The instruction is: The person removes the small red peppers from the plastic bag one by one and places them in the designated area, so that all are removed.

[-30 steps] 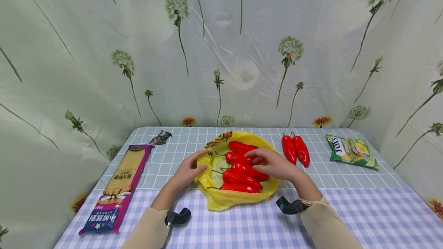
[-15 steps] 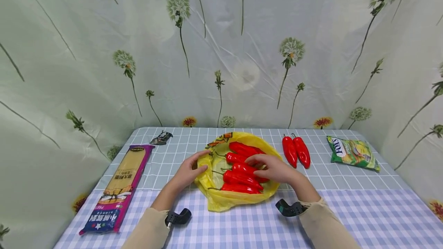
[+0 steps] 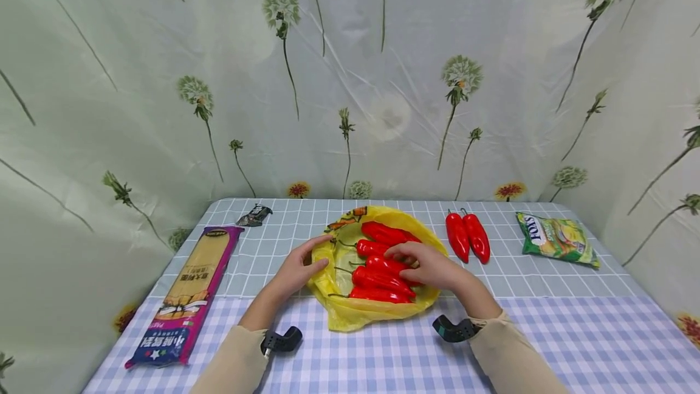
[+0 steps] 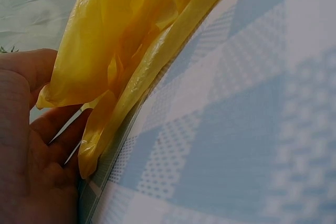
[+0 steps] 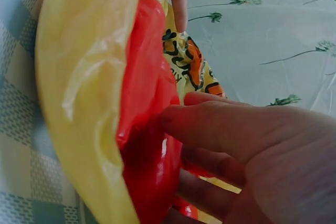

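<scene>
Near the tabletop (image 3: 508, 272)'s far edge, midway btwn sides, our R hand (image 3: 429, 264) curls round a red pepper (image 3: 378, 264) in the yellow bag (image 3: 350, 320), L hand (image 3: 298, 268) wide at its rim, so lifting w/o pinning flimsy film cld drag it & spill the rest.

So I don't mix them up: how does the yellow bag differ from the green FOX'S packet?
The yellow bag gapes open with red peppers inside; the green FOX'S packet looks closed. The left hand is at the yellow bag's edge; the green FOX'S packet lies untouched, farther right. Both rest on the table and show print.
</scene>
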Demonstrator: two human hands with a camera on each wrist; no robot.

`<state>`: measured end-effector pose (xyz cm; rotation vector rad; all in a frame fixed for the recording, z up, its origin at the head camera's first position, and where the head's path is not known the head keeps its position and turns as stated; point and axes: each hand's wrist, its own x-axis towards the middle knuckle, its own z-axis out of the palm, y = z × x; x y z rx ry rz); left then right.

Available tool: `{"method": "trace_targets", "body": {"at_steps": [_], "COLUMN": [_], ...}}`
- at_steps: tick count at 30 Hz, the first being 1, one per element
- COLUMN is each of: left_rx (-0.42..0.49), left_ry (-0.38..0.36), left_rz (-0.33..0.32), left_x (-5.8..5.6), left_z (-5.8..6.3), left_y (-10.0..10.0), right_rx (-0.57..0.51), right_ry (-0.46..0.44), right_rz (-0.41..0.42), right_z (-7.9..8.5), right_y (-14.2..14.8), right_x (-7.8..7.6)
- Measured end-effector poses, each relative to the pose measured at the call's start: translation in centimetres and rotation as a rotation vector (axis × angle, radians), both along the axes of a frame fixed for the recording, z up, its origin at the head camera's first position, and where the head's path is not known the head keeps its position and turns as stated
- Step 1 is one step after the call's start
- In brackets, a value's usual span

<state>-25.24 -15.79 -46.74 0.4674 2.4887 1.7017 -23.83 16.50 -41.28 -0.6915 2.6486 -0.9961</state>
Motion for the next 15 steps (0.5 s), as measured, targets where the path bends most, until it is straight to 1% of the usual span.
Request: {"method": "trace_targets", "body": {"at_steps": [7,15], "left_rx": [-0.009,0.003], "left_ry": [0.028,0.014], "left_rz": [-0.019,-0.018], "left_x": [-0.02,0.03], "left_z": [0.17,0.06], "left_y": [0.01,0.08], "right_rx": [0.012,0.046], "right_ry": [-0.005,0.027], "right_rz": [-0.024,-0.025], "right_z": [0.04,-0.09], "right_y": [-0.08,-0.22], "right_x": [-0.07,0.10]}}
